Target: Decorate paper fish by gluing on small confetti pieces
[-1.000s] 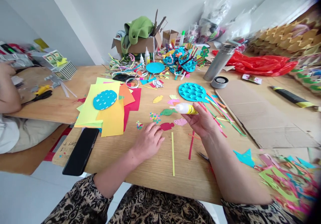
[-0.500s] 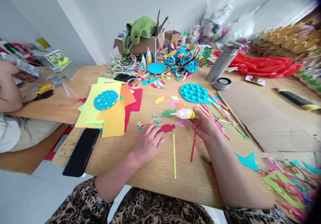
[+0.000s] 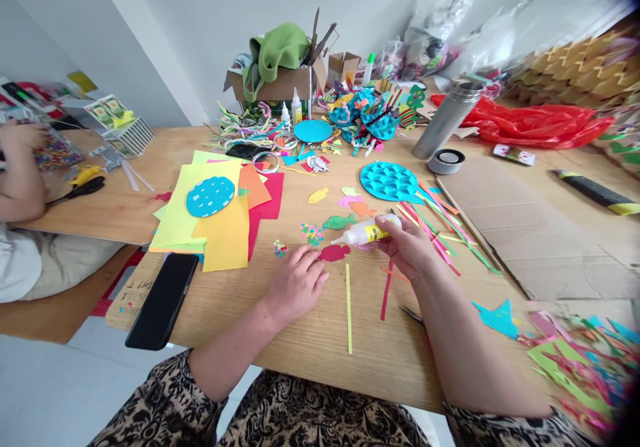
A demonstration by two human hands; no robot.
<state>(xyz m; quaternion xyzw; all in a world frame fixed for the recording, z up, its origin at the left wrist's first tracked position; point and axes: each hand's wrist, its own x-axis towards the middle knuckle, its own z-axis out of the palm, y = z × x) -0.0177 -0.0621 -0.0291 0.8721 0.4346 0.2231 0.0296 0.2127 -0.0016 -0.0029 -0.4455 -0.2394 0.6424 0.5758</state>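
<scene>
Glue bottle (image 3: 373, 233), gripped in the closed right hand (image 3: 410, 250), has come down from a near-level hold by the green paper fish (image 3: 340, 222), and its nozzle now points at the red paper fish (image 3: 335, 253) ahead of the left hand (image 3: 295, 281). The left hand has stayed flat and open on the surface (image 3: 300, 340), holding nothing, its fingertips at the near end of the red fish. This brings the tip into a position judged suitable for gluing that piece; contact and any glue released cannot be confirmed.
</scene>
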